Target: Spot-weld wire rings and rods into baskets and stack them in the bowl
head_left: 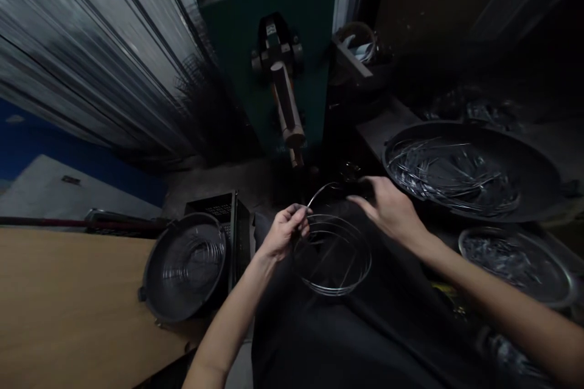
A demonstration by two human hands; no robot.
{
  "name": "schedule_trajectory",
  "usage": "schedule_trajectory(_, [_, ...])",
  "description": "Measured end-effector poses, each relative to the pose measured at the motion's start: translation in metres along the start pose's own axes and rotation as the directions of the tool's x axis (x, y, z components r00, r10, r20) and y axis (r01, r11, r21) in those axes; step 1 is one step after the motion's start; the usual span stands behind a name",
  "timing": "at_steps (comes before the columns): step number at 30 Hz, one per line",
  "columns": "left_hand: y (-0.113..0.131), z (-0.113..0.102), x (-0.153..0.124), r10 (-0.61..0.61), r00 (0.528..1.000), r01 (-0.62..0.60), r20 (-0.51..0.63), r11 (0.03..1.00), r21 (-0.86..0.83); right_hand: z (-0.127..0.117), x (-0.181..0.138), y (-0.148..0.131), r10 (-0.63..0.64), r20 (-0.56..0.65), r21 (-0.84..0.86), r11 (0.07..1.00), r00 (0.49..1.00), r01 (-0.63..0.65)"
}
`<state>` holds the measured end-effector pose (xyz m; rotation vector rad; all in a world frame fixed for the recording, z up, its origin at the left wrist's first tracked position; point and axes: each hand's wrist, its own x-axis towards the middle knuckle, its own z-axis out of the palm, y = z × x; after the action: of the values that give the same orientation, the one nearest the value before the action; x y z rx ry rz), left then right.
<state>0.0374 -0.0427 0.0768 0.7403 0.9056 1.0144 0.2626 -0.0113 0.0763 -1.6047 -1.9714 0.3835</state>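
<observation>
My left hand [288,231] is closed in a pinch around the end of a thin curved metal wire [318,192]. The wire arcs up and to the right, away from the fingertips. Just below hangs or rests a round frame of wire rings [335,290], over the dark cloth on my lap; whether the left fingers also touch it, I cannot tell. To the right, my right hand [390,209] has its thumb and fingers apart, with no object visible between them. It is close to the far end of the curved wire. Dark shadow hides what lies behind its fingertips.
Ahead stands a green machine [232,42] with a protruding metal arm [286,103]. At right are a wide dark pan [538,176] of wire pieces and a smaller tray [554,282] of metal parts. A black basin [171,307] holding wire rings stands left, beside a black crate [237,225].
</observation>
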Motion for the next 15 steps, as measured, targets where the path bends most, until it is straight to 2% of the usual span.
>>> schedule_trajectory(1, [-0.002, 0.005, -0.003, 0.017, 0.999, -0.016, -0.030, 1.000, 0.009, -0.002, -0.017, -0.008, 0.048, 0.023, 0.108, 0.993, 0.999, -0.051])
schedule_trajectory(2, [-0.005, 0.009, -0.005, 0.036, 0.998, -0.034, -0.059, 0.999, 0.030, -0.001, -0.033, -0.018, 0.087, 0.096, 0.227, 0.968, 0.992, -0.107])
schedule_trajectory(4, [-0.011, 0.020, -0.006, 0.067, 0.991, -0.057, -0.115, 0.994, 0.092, 0.007, -0.062, -0.038, 0.119, 0.289, 0.433, 0.869, 0.950, -0.241])
schedule_trajectory(6, [-0.018, 0.030, -0.007, 0.071, 0.986, -0.049, -0.153, 0.989, 0.141, 0.023, -0.082, -0.052, 0.145, 0.391, 0.547, 0.758, 0.909, -0.357])
schedule_trajectory(8, [-0.024, 0.038, -0.007, 0.039, 0.986, -0.013, -0.164, 0.988, 0.156, 0.040, -0.091, -0.059, 0.194, 0.411, 0.622, 0.655, 0.891, -0.429])
schedule_trajectory(11, [-0.029, 0.044, -0.006, -0.052, 0.989, 0.072, -0.138, 0.987, 0.145, 0.054, -0.094, -0.057, 0.239, 0.397, 0.708, 0.535, 0.886, -0.462])
schedule_trajectory(15, [-0.028, 0.038, -0.002, -0.074, 0.994, 0.091, -0.086, 0.973, 0.213, 0.048, -0.089, -0.049, 0.245, 0.370, 0.753, 0.485, 0.896, -0.444])
